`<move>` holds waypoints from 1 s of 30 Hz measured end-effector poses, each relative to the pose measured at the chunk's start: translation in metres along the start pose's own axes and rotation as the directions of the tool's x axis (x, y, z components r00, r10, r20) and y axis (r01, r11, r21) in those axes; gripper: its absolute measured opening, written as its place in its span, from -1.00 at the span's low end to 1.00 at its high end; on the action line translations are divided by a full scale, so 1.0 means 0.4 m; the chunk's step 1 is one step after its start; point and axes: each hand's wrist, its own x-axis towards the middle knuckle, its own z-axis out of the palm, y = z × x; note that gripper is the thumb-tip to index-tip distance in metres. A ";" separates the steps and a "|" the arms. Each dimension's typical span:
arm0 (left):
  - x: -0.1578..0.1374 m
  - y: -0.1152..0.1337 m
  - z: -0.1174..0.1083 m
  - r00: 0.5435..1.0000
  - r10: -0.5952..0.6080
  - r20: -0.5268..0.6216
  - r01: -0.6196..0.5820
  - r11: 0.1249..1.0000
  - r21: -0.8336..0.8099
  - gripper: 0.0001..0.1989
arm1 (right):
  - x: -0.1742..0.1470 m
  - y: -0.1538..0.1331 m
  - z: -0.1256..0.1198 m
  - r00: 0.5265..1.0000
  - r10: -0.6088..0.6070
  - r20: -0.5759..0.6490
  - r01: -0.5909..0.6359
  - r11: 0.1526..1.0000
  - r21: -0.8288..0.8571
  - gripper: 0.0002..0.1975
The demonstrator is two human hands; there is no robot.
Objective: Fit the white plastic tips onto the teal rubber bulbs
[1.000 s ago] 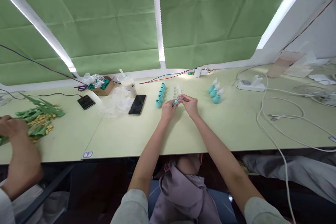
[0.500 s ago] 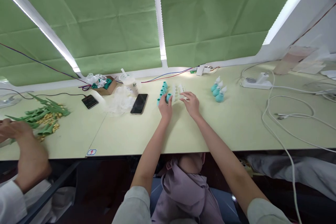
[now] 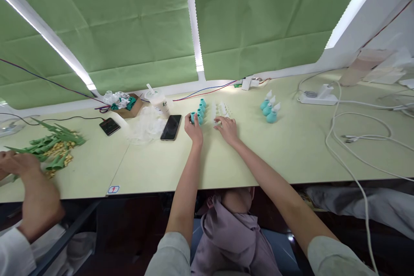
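My left hand (image 3: 195,133) is closed round a small teal bulb-shaped piece with an open top (image 3: 193,117), at the near left end of a group of like teal pieces (image 3: 202,103). To its right, my right hand (image 3: 228,130) has thumb and forefinger bent close together at the near end of small white nozzle-like parts (image 3: 214,111). What lies between those fingertips is too small to make out. Farther right stand three teal bulbs with white pointed tips (image 3: 271,115), apart from both hands.
A phone (image 3: 171,127), crumpled clear plastic (image 3: 147,124) and a drink cup (image 3: 159,102) lie left of my hands. Behind is a cardboard box (image 3: 133,110). A co-worker's hand (image 3: 19,161) is by green pieces (image 3: 58,159) at far left. A power strip (image 3: 317,98) and white cables (image 3: 362,138) spread right.
My left hand has moved left with the teal bulb, to the near end of the teal group. My right hand has shifted left, its thumb and forefinger now at the white parts.
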 end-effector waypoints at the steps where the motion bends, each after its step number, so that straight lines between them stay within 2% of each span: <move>1: 0.002 0.000 0.000 1.000 -0.006 -0.002 0.006 1.000 0.004 -0.67 | 0.001 0.000 0.001 1.000 -0.002 -0.001 0.002 1.000 0.006 -0.80; 5: 0.010 0.005 -0.005 0.999 0.006 -0.035 -0.005 1.000 0.029 -0.67 | 0.004 0.002 0.006 1.000 -0.004 0.002 0.004 1.000 0.016 -0.74; 9: 0.013 0.011 -0.010 0.997 0.026 -0.067 -0.023 0.998 0.050 -0.67 | 0.004 -0.002 0.004 1.000 0.001 -0.006 -0.001 1.000 0.006 -0.52; 12: 0.009 0.014 -0.015 0.999 0.016 -0.041 -0.014 0.998 0.054 -0.67 | 0.001 -0.010 -0.003 1.000 0.001 -0.026 -0.001 1.000 0.012 -0.42; 16: 0.009 0.019 -0.026 0.997 0.001 -0.076 0.005 0.996 0.087 -0.65 | -0.003 -0.021 -0.016 0.995 0.013 -0.101 -0.009 0.999 0.048 -0.47; 20: 0.072 0.015 -0.027 0.990 0.095 -0.107 -0.072 0.977 0.200 -0.72 | -0.007 -0.030 -0.031 0.982 0.009 -0.188 0.010 0.995 0.100 -0.61; 23: 0.183 -0.009 0.003 0.997 0.082 -0.010 -0.076 0.960 0.268 -0.76 | -0.006 -0.033 -0.038 0.972 0.003 -0.234 0.024 0.994 0.110 -0.68; 25: 0.268 -0.035 0.035 0.988 0.017 0.154 -0.054 0.969 0.241 -0.74 | -0.004 -0.033 -0.041 0.968 0.002 -0.252 0.029 0.993 0.118 -0.72; 28: 0.370 -0.079 0.083 0.909 -0.051 0.414 -0.068 0.961 0.267 -0.75 | 0.002 -0.029 -0.040 0.966 -0.002 -0.260 0.038 0.990 0.135 -0.75; 29: 0.392 -0.094 0.095 0.882 -0.078 0.465 -0.080 0.947 0.310 -0.77 | 0.004 -0.028 -0.039 0.964 -0.002 -0.265 0.041 0.989 0.141 -0.76; 30: 0.407 -0.108 0.105 0.874 -0.093 0.477 -0.079 0.941 0.328 -0.79 | 0.006 -0.027 -0.037 0.963 -0.001 -0.271 0.042 0.988 0.146 -0.77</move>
